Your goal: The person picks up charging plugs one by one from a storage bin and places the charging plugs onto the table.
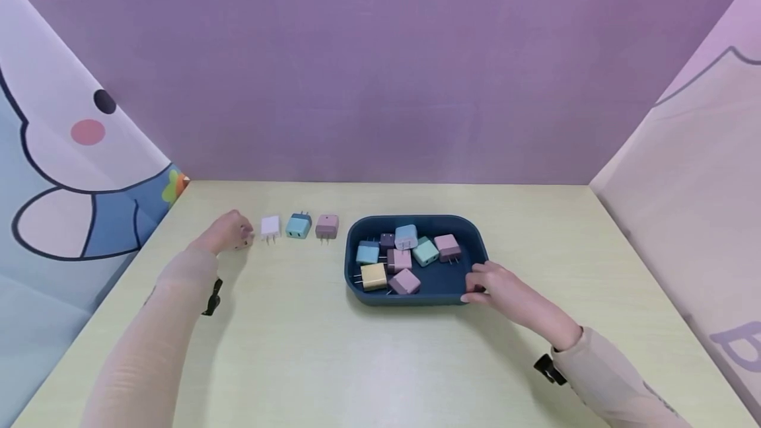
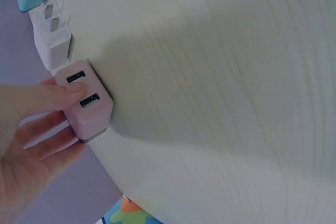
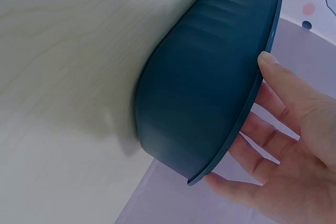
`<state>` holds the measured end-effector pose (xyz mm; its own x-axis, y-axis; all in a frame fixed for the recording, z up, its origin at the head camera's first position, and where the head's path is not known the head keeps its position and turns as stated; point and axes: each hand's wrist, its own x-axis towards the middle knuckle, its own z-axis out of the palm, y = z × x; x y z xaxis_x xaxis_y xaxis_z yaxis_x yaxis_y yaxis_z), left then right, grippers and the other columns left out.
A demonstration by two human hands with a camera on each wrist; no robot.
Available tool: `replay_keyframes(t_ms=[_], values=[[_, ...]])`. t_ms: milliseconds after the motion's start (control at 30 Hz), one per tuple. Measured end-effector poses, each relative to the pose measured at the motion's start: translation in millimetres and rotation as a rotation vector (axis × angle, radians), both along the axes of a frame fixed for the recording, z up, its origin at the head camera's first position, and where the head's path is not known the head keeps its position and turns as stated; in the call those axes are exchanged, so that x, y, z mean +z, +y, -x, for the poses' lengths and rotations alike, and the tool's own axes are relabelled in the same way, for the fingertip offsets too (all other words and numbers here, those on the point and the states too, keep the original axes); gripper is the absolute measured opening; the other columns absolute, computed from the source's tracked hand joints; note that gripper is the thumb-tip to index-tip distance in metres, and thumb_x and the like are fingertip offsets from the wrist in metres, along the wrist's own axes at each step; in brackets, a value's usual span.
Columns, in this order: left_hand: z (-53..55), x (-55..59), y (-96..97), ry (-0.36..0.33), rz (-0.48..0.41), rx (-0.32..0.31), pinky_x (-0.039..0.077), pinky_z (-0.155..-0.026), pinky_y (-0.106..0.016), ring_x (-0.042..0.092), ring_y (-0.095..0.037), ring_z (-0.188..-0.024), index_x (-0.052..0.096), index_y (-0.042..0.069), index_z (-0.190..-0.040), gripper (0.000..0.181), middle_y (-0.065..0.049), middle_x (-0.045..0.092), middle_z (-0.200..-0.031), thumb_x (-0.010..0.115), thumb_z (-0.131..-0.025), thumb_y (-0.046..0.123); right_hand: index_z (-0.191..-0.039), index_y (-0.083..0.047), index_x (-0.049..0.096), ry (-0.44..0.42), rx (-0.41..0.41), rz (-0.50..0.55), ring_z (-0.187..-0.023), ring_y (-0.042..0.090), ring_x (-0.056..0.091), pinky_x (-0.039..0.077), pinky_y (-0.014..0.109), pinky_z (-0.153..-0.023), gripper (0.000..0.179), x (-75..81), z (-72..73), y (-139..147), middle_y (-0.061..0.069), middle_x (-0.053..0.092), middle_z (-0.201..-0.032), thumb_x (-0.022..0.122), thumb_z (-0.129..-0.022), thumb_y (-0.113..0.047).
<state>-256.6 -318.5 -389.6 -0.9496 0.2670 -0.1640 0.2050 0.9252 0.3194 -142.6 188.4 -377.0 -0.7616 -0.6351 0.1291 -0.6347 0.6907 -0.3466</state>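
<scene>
My left hand [image 1: 228,231] is at the left end of a row of USB chargers on the table. Its thumb and fingers pinch a pink USB charger [image 2: 88,100] with two ports, which the hand mostly hides in the head view. Beside it lie a white charger [image 1: 270,227], a blue charger [image 1: 298,225] and a mauve charger [image 1: 327,226]. My right hand [image 1: 502,290] holds the near right corner of a dark blue plastic basket [image 3: 197,77], thumb on the rim and other fingers behind it. Several chargers lie inside, among them a yellow one [image 1: 373,276].
The pale wood-grain table [image 1: 368,368] meets a purple backdrop [image 1: 386,84] at its far edge. Cartoon-printed cloth [image 1: 59,150] stands along the left side, and a pale printed cloth [image 1: 701,183] along the right.
</scene>
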Motion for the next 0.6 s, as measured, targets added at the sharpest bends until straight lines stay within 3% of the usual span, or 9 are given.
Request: replay_keyframes(t_ms=[167, 300, 600], values=[[2.9, -3.2, -4.0, -0.008, -0.024, 0.006, 0.045, -0.077, -0.045, 0.051, -0.036, -0.084, 0.06, -0.012, -0.095, 0.022, -0.022, 0.053, -0.089, 0.062, -0.075, -0.004, -0.07, -0.016, 0.058, 0.002, 0.0, 0.0, -0.062, 0.006, 0.036, 0.035, 0.019, -0.055, 0.011, 0.5, -0.3, -0.6, -0.012, 0.042, -0.067, 0.067, -0.076, -0.017], [0.9, -3.8, -2.8, -0.012, -0.039, 0.026, 0.043, -0.08, -0.047, 0.051, -0.037, -0.087, 0.059, -0.013, -0.098, 0.024, -0.024, 0.052, -0.092, 0.059, -0.076, -0.006, -0.07, -0.015, 0.059, -0.003, -0.004, -0.002, -0.063, 0.006, 0.037, 0.036, 0.02, -0.055, 0.01, 0.2, -0.5, -0.8, -0.011, 0.043, -0.067, 0.067, -0.076, -0.016], [0.2, -6.5, -1.1, 0.039, -0.006, 0.017, 0.043, -0.08, -0.047, 0.052, -0.037, -0.087, 0.058, -0.015, -0.1, 0.024, -0.024, 0.052, -0.091, 0.057, -0.077, -0.007, -0.071, -0.015, 0.06, -0.002, -0.005, 0.003, -0.063, 0.006, 0.037, 0.036, 0.019, -0.055, 0.009, 0.5, -1.0, -0.8, -0.011, 0.042, -0.067, 0.067, -0.076, -0.016]])
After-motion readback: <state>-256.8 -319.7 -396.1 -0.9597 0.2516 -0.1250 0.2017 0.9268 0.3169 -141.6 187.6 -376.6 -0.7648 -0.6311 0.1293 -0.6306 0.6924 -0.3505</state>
